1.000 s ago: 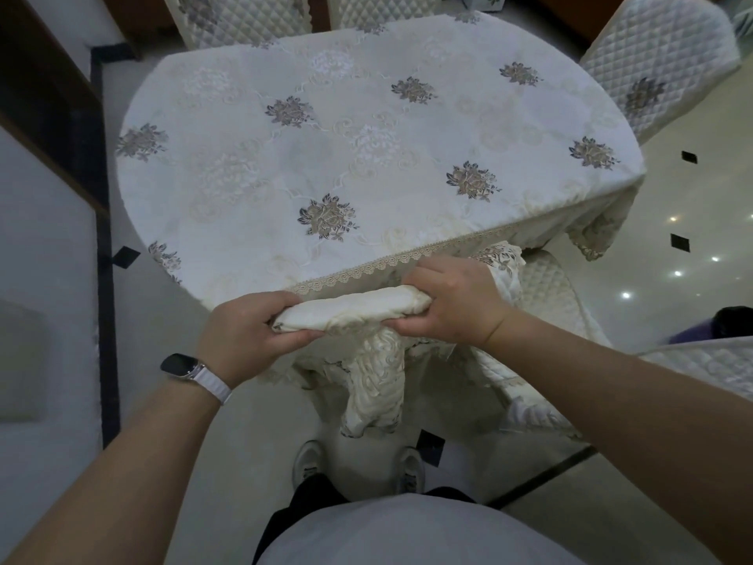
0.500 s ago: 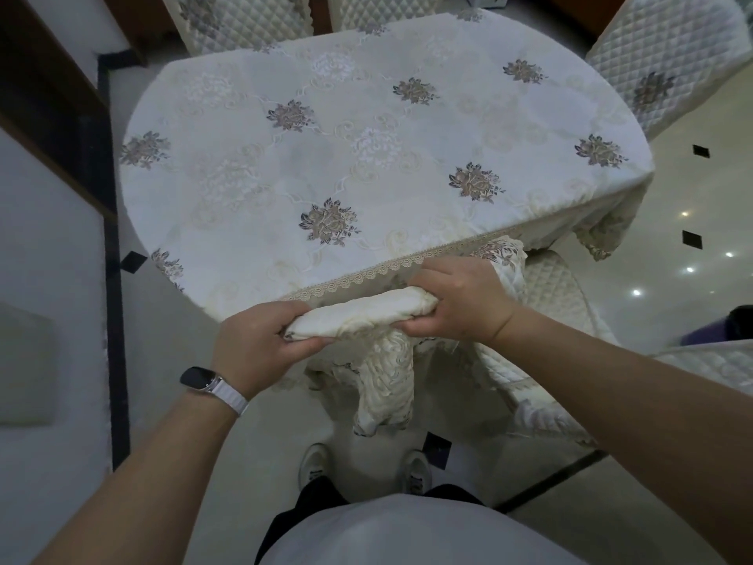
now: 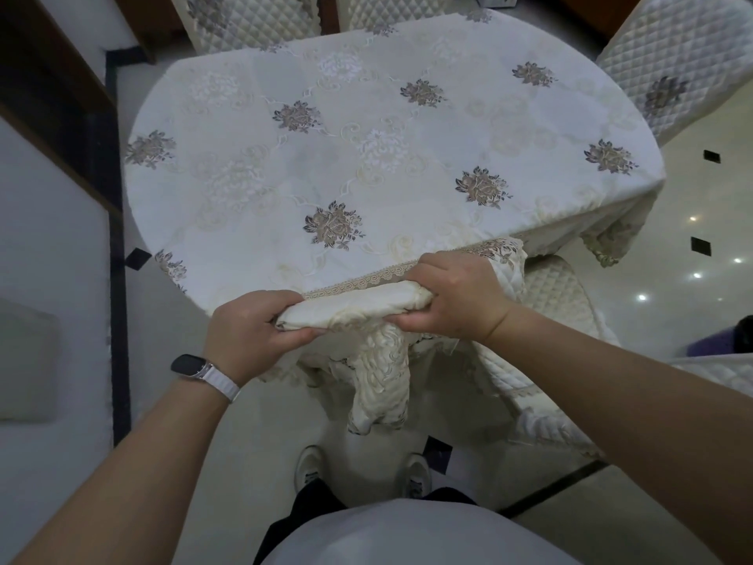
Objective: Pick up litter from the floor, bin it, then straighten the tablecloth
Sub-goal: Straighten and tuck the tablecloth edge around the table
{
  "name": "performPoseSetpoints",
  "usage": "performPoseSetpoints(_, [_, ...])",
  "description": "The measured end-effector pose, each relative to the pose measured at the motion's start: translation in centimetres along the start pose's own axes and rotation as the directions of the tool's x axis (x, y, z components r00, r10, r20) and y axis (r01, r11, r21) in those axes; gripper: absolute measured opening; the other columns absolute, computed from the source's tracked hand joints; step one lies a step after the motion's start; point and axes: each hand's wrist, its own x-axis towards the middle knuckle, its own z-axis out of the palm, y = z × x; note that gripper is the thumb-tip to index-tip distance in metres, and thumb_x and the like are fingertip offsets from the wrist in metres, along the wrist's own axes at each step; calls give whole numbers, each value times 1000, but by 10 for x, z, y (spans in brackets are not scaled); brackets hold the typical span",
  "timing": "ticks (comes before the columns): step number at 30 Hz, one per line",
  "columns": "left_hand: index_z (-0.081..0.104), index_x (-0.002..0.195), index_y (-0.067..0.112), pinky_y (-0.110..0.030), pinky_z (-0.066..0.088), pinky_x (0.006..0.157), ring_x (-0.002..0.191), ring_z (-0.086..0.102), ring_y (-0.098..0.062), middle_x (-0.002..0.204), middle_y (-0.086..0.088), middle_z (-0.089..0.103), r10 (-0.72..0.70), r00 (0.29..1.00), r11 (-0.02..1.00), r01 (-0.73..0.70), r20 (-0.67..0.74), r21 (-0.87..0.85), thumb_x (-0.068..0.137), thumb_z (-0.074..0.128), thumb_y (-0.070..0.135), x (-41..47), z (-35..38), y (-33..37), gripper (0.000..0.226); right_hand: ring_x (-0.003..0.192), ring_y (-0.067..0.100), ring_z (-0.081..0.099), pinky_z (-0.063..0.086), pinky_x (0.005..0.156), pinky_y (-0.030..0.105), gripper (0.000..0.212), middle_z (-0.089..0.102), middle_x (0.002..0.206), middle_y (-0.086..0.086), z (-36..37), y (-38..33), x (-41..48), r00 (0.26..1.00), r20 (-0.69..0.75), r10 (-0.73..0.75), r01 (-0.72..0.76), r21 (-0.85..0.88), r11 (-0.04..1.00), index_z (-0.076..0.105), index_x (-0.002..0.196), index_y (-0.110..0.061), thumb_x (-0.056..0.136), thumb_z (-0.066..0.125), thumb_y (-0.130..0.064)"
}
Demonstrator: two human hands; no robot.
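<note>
Tablecloth — spread over the round table, near edge bunched in a roll gripped by left hand and right hand; step: straightening, litter apparently done; next — an even pull.

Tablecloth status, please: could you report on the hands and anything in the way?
Left hand and right hand both grip the rolled near edge of the tablecloth. Top lies flat. Chair close by the right hand.
</note>
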Motion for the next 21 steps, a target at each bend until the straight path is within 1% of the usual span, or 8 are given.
performPoseSetpoints(6, [73, 89, 19, -38, 52, 58, 74, 65, -20, 78, 3, 70, -3, 999, 1000, 3, 40, 8, 78, 42, 81, 5, -6, -6, 70, 55, 19, 58, 45, 44, 32, 46, 60, 62, -2, 2, -3, 6, 1000, 1, 2, -2, -21, 1000, 70, 72, -16, 67, 73, -62])
performPoseSetpoints(12, [72, 87, 20, -38, 52, 55, 72, 65, -19, 76, 5, 69, 24, 998, 999, -25, 55, 22, 80, 44, 78, 3, -5, -9, 65, 57, 20, 60, 48, 47, 33, 47, 62, 64, -1, 4, -5, 3, 1000, 23, 13, -12, -14, 1000, 73, 75, -16, 69, 68, -62])
performPoseSetpoints(14, [72, 86, 20, -37, 52, 54, 70, 64, -19, 74, 4, 69, 22, 998, 1000, -23, 52, 18, 80, 44, 78, 0, -4, -7, 65, 57, 20, 59, 47, 48, 32, 44, 62, 65, -2, 3, -5, 0, 1000, 26, 1, -1, -14, 1000, 74, 77, -18, 68, 70, -60])
performPoseSetpoints(17, [73, 90, 19, -35, 52, 54, 72, 65, -19, 77, 5, 70, 19, 999, 1000, -20, 49, 2, 81, 43, 77, -4, -2, -3, 67, 57, 18, 59, 45, 48, 28, 38, 63, 65, -3, 1, -5, -3, 1000, 11, -18, 18, -11, 1000, 76, 82, -22, 65, 75, -56])
performPoseSetpoints(19, [74, 91, 18, -35, 53, 56, 73, 66, -19, 78, 4, 71, 20, 999, 1000, -20, 44, -2, 81, 45, 76, -5, 0, 1, 66, 57, 18, 60, 46, 48, 28, 38, 63, 65, -3, 1, -4, -3, 1000, 4, -16, 16, -15, 1000, 76, 82, -22, 65, 76, -56])
performPoseSetpoints(21, [74, 90, 17, -34, 53, 57, 73, 66, -18, 78, 4, 71, 8, 999, 1000, -9, 51, 8, 78, 51, 73, -5, 1, 4, 61, 57, 19, 60, 47, 47, 30, 38, 63, 65, -2, 1, -1, -3, 1000, 1, -11, 11, -24, 1000, 76, 79, -21, 66, 74, -57])
